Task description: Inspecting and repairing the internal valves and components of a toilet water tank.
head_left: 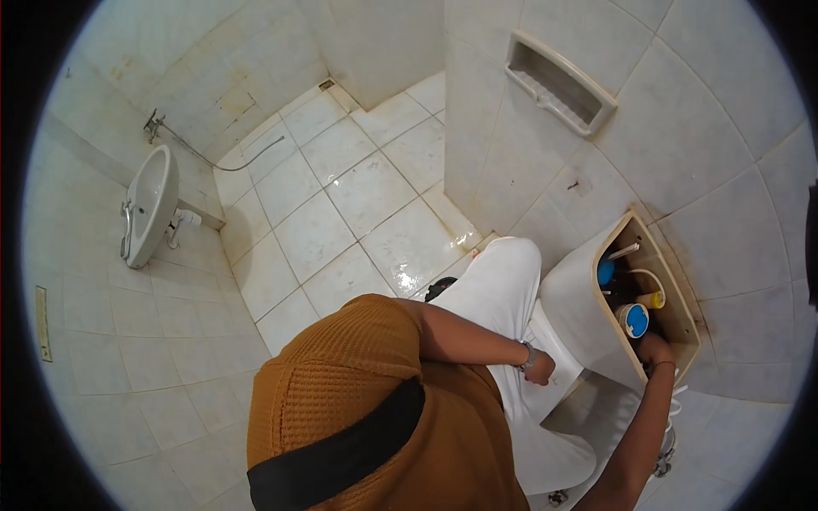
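Observation:
An open toilet cistern [573, 300] stands against the wall on my right, its top uncovered. My right hand [654, 351] reaches down into its near end, beside the fill valve's white cap with a blue top [636, 320]; its fingers are hidden inside the tank. Deeper in are a blue part [606, 271], a white rod [627, 250], a curved white tube [654, 276] and a yellow fitting [654, 300]. My left hand [538, 368], wearing a wristwatch [527, 356], is curled closed over the white toilet lid [558, 392]. Whatever it may hold is too small to make out.
White hoses [677, 400] and a metal valve [665, 460] are by the wall below the cistern. A recessed soap dish [558, 85] is on the wall above. Across the wet tiled floor [341, 196], a washbasin [153, 204] and a tap with a hose [183, 140] are at the left.

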`<control>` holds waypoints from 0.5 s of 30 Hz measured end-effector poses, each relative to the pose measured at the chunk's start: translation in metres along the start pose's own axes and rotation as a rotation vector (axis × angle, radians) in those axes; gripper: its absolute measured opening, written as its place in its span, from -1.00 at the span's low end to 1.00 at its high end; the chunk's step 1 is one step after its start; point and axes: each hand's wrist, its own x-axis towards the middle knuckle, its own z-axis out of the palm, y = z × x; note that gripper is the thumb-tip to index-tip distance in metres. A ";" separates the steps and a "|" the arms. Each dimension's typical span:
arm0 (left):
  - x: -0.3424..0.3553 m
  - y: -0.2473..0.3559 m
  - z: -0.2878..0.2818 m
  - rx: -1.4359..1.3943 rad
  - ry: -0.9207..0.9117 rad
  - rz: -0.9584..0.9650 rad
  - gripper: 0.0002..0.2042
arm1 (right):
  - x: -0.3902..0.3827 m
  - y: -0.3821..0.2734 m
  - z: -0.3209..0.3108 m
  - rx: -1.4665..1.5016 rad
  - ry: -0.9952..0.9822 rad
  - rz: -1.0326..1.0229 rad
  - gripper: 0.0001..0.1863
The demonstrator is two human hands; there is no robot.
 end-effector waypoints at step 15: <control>-0.026 0.027 -0.026 -0.196 -0.033 -0.193 -0.70 | -0.002 -0.001 -0.002 0.078 0.057 0.006 -0.68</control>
